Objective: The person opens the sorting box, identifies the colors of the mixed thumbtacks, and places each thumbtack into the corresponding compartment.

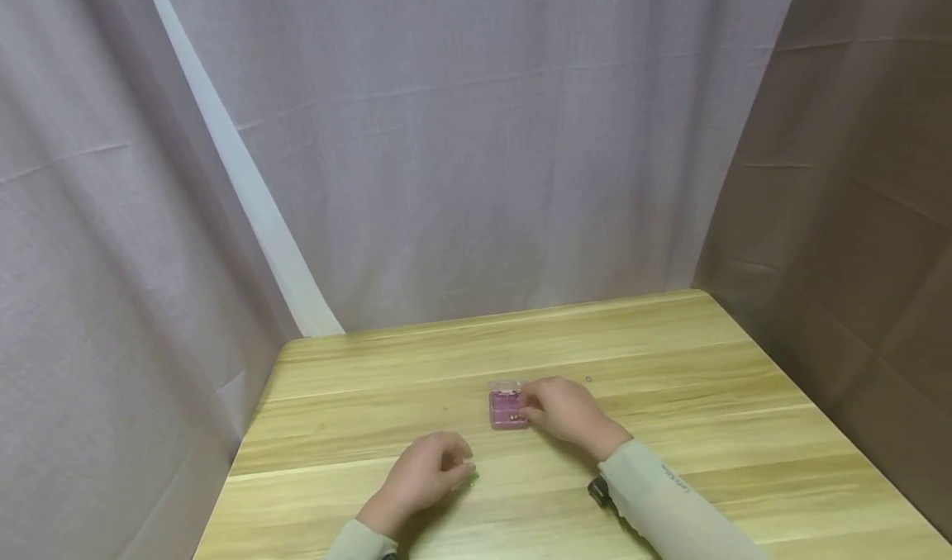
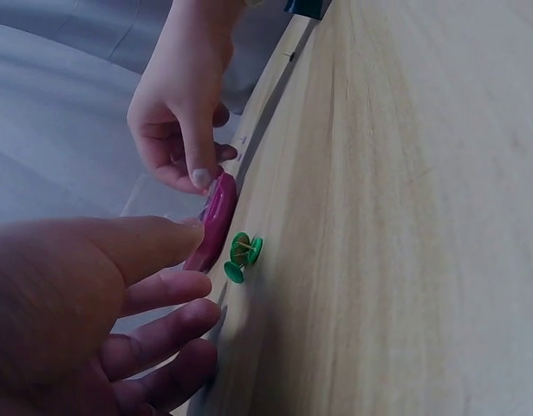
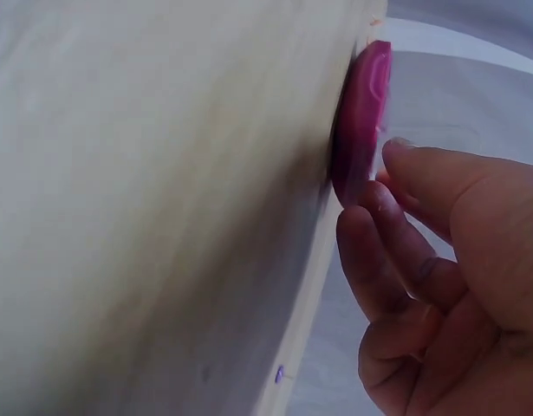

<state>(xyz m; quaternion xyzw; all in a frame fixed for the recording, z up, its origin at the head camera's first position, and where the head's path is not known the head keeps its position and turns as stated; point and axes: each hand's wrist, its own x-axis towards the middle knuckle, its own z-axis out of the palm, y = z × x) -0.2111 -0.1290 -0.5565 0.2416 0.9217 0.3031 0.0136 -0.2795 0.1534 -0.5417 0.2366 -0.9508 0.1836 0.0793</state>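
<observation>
A small purple plastic box (image 1: pixel 507 420) stands on the table with its clear lid tipped back, and a few tiny brownish pieces lie inside. My right hand (image 1: pixel 565 411) is at the box's right side, thumb tip over the rim and fingertips at the edge; I cannot tell whether it pinches anything. Nearer the front, my left hand (image 1: pixel 427 473) hovers low with loosely bent fingers, thumb and fingers apart and nothing between them. Just beyond its fingertips, several green thumbtacks (image 2: pixel 240 251) lie in a small cluster on the wood.
On the wooden table (image 1: pixel 335 411), a small purple tack (image 3: pixel 279 374) lies right of the box. A tiny orange piece (image 1: pixel 445 409) is to the box's left. Grey curtains (image 1: pixel 483 172) hang behind and along both sides of the table.
</observation>
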